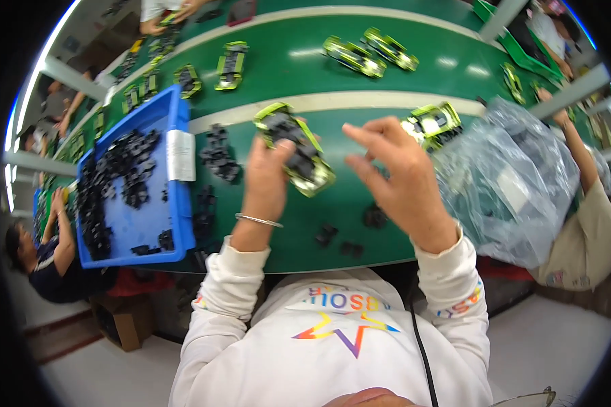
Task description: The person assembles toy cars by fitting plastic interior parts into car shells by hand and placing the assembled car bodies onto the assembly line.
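Lime-green plastic toy car with black underside (294, 147) is being held belly-up in the left hand (266, 178), fingers clamped around its near end. Right hand (395, 178) is hovering beside it, fingers spread, holding nothing visible. Likely fitting stage; the next move calls for picking a small black plastic part (326, 234) lying below the grip.

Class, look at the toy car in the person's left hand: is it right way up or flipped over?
Flipped over: the toy car in the left hand shows its black underside, with the green body only at the edges.
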The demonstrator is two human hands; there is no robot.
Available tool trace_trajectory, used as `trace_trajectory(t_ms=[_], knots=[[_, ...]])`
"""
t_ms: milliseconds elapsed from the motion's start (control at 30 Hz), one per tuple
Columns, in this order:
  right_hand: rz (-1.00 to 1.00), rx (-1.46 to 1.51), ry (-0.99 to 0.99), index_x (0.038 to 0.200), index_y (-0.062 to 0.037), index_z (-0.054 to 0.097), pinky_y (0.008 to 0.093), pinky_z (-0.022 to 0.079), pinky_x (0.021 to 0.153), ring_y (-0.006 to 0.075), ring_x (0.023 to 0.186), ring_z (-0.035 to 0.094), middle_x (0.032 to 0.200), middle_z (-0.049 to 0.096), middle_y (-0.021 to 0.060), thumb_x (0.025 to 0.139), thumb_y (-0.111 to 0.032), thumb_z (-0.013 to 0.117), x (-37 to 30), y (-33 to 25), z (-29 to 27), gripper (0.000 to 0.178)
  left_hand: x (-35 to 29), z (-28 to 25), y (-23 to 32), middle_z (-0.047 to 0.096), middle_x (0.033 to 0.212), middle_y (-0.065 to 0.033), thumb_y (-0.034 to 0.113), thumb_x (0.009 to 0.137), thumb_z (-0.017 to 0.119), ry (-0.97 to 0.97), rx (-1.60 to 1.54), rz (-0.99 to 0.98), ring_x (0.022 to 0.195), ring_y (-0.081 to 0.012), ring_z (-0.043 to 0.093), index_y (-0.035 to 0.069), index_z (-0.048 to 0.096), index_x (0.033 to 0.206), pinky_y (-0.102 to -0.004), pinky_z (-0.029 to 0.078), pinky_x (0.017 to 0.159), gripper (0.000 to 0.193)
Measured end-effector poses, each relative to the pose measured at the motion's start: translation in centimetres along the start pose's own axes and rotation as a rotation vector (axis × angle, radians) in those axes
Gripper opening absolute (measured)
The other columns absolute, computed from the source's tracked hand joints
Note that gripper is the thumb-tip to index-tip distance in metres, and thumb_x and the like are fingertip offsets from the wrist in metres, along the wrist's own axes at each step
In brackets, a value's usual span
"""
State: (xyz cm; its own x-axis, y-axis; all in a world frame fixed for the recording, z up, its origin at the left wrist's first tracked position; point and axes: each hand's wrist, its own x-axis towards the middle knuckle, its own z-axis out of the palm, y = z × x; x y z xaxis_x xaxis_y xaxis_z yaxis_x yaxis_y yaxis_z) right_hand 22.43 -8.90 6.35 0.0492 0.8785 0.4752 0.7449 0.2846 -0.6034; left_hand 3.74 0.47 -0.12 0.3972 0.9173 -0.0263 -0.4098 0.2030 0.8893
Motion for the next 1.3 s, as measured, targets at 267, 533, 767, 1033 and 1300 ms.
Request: trace_trajectory(t_ms=[267, 533, 767, 1033, 1300], knots=[[0.288, -0.12, -0.082, 0.107, -0.006, 0.069, 0.0356, 0.053, 0.068, 0.0267, 0.077, 0.066, 0.099, 0.064, 0.0089, 0.084, -0.008, 0.073, -5.5, 5.2, -2.6, 0.023, 2.7, -2.4, 0.8, 0.059, 0.132, -0.0196, 0.007, 0.096, 0.054, 0.032, -0.016, -0.045, 0.119, -0.0346, 0.062, -0.005, 0.045, 0.137, -0.0411, 0.059, 0.09, 0.044], [0.09, -0.283, -0.196, 0.11, -0.0056, 0.066, 0.036, 0.053, 0.072, 0.0257, 0.086, 0.066, 0.095, 0.061, 0.0096, 0.084, -0.006, 0.072, -5.3, 6.9, 1.8, 0.027, 2.3, -1.1, -1.2, 0.062, 0.122, -0.0158, 0.009, 0.095, 0.059, -0.05, -0.027, -0.175, 0.111, -0.0301, 0.066, -0.001, 0.049, 0.133, -0.0412, 0.06, 0.085, 0.041], [0.584, 0.972, -0.076, 0.125, 0.0, 0.062, 0.0247, 0.057, 0.072, 0.0131, 0.081, 0.069, 0.096, 0.067, 0.0066, 0.093, -0.005, 0.065, -1.4, 1.9, 2.5, 0.032, 0.6, -1.1, -1.1, 0.054, 0.136, -0.0183, 0.017, 0.101, 0.038, -0.08, -0.194, -0.111, 0.124, -0.0358, 0.058, 0.004, 0.033, 0.146, -0.0461, 0.05, 0.102, 0.048], [0.758, 1.151, -0.01, 0.115, 0.0063, 0.06, 0.028, 0.059, 0.077, 0.0178, 0.085, 0.071, 0.097, 0.07, 0.0129, 0.094, -0.007, 0.066, 0.9, 0.4, 5.8, 0.026, -1.0, 0.6, -0.5, 0.047, 0.144, -0.0167, 0.014, 0.089, 0.047, -0.097, -0.058, 0.027, 0.131, -0.0278, 0.05, 0.003, 0.027, 0.149, -0.0408, 0.036, 0.113, 0.064], [0.78, 1.213, -0.025, 0.111, 0.0065, 0.059, 0.0284, 0.06, 0.078, 0.0184, 0.084, 0.072, 0.097, 0.071, 0.0148, 0.093, -0.006, 0.067, 1.4, -0.1, 6.1, 0.023, -1.1, -0.3, -0.3, 0.05, 0.13, -0.011, 0.005, 0.086, 0.061, -0.179, 0.056, 0.131, 0.12, -0.0185, 0.052, 0.005, 0.025, 0.148, -0.0337, 0.044, 0.104, 0.072]])
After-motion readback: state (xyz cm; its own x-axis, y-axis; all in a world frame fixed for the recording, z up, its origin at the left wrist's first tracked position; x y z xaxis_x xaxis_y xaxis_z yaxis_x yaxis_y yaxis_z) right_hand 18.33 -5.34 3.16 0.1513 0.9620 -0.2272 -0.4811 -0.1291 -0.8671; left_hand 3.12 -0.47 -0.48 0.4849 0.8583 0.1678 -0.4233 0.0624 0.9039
